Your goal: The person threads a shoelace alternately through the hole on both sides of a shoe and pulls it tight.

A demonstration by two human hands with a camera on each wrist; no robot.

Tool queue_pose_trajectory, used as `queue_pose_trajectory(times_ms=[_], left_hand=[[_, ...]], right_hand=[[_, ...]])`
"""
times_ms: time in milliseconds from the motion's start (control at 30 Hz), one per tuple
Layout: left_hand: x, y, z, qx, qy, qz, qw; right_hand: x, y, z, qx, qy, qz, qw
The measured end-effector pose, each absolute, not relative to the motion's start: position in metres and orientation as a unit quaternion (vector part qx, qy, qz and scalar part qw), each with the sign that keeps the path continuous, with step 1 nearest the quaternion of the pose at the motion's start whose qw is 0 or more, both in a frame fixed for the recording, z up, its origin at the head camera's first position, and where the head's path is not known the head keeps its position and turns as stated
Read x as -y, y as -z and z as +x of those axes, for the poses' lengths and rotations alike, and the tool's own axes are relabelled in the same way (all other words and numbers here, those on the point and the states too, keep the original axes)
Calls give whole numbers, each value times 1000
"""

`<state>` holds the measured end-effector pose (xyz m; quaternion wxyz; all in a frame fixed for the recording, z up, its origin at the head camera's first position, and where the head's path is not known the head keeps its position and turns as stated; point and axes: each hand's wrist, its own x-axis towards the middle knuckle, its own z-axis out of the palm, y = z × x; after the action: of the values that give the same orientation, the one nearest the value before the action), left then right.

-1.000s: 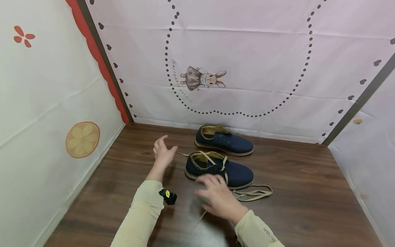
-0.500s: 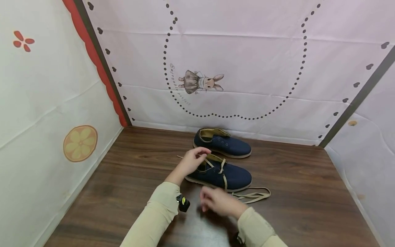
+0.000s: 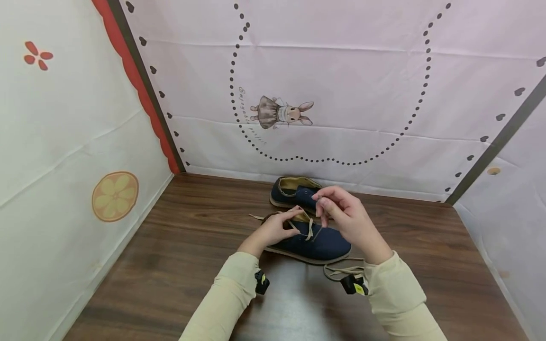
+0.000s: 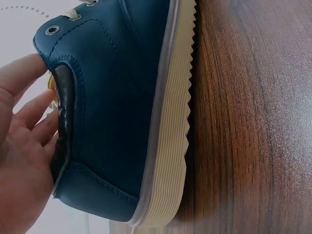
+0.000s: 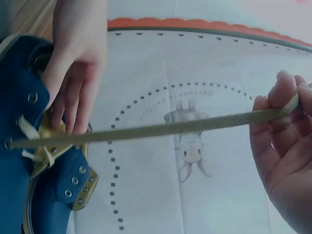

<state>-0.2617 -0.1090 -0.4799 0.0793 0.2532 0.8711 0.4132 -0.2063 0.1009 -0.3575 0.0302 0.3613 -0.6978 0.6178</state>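
Observation:
A navy canvas shoe point(image 3: 326, 246) with a pale ridged sole stands on the wooden surface, its toe pointing right. My left hand point(image 3: 273, 231) is at its opening. In the left wrist view, the thumb lies against the collar edge near an eyelet, with the fingers on the inner side. In the right wrist view, those fingers touch the yellow tongue. Raised above the shoe, my right hand point(image 3: 347, 218) pinches a beige shoelace point(image 5: 170, 127), stretched taut from an eyelet. Another lace section crosses the lower eyelets. The left hand hides part of the heel opening.
A matching navy shoe point(image 3: 294, 198) without visible lacing stands behind, close to the printed back wall cloth point(image 3: 358, 104). Looped beige shoelace point(image 3: 341, 271) lies in front of the near shoe's toe. A cloth-covered side wall point(image 3: 72, 142) rises at left.
My left hand has moved right, from beside the shoe to its opening. My right hand has risen from in front of the shoe to above it, now pulling a shoelace taut.

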Motion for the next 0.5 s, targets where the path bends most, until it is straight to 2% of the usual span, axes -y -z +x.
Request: queue_pose_trajectory(times_ms=[167, 300, 367, 500], left_hand=[[105, 478, -261, -873, -403, 254, 100], [105, 478, -260, -874, -398, 254, 110], [105, 479, -260, -873, -405, 252, 104], [106, 483, -259, -871, -431, 213, 96]], right_hand=[[-101, 355, -199, 659, -647, 378, 62], [-103, 355, -196, 624, -670, 397, 62], [-103, 354, -200, 652, -655, 375, 74], [-100, 354, -220, 785, -558, 256, 78]])
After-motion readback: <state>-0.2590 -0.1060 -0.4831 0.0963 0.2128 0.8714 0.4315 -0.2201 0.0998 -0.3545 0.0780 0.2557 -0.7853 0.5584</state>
